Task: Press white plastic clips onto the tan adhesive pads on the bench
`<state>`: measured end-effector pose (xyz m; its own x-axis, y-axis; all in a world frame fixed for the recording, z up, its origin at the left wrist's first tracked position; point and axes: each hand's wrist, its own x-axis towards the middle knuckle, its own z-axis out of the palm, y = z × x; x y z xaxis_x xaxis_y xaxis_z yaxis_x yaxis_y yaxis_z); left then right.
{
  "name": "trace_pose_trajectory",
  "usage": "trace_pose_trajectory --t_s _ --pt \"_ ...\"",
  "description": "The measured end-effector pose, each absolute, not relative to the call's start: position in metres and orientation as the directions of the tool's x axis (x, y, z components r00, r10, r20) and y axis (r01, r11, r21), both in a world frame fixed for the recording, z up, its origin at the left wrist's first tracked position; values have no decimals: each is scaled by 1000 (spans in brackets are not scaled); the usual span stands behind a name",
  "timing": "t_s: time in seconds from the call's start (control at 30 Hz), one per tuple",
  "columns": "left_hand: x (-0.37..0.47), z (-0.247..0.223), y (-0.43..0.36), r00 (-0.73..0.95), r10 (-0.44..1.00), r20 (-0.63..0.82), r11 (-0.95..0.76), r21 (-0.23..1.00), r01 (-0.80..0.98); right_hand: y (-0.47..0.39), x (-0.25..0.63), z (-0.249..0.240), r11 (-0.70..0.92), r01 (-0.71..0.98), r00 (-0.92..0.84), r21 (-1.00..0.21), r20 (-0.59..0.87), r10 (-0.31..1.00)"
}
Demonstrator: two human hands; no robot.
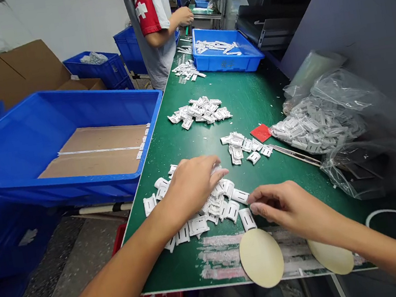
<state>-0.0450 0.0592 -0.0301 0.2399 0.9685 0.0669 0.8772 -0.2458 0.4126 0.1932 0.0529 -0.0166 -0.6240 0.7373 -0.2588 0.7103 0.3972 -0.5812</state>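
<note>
My left hand (pixel 197 181) reaches over a pile of small white plastic parts (pixel 198 225) near the table's front, its fingers bent down around something I cannot make out. To its right, my right hand (pixel 278 203) has thumb and index finger drawn together at the end of a white part (pixel 240 196) on the pile's right edge. Another white part (pixel 247 219) lies just below, touching a round cream disc (pixel 261 258). A second cream disc (pixel 332 255) sits partly under my right forearm.
The green table (pixel 197 146) carries more white piles (pixel 202 110), a red piece (pixel 261 132), a bag of parts (pixel 313 124) and a blue tray (pixel 226 50). A large blue bin (pixel 101 101) borders it at left. A person (pixel 155 26) stands at the far left side.
</note>
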Motion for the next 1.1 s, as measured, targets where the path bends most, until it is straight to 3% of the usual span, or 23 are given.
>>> trace_pose_trajectory --t_s 0.1,0.17,0.37,0.53,0.63,0.77,0.87,1.0,1.1 --pt "-47 -33 60 216 971 97 -237 444 864 83 203 -32 638 725 -657 -258 17 753" --pt "-47 -34 61 202 972 117 -233 448 863 101 208 -43 665 736 -658 -122 102 746" --pt "-41 -28 57 266 939 219 -337 422 842 105 212 -48 683 729 -673 -56 123 729" --pt "-27 -14 34 696 702 152 -691 379 615 87 234 -47 662 743 -647 -97 145 749" --pt "-12 -10 17 799 597 75 -774 314 549 74 248 -43 632 763 -610 -137 172 774" --pt "6 -15 8 838 544 51 -832 166 530 44 261 -28 596 776 -551 -207 235 800" --pt "9 -19 12 846 531 42 -843 129 523 15 270 -19 582 734 -502 -349 299 812" --pt "3 -15 21 769 637 55 -766 155 624 -21 283 -19 539 663 -430 -520 325 842" --pt "2 -7 23 709 705 -11 -706 91 703 -42 291 -25 481 636 -378 -603 300 876"
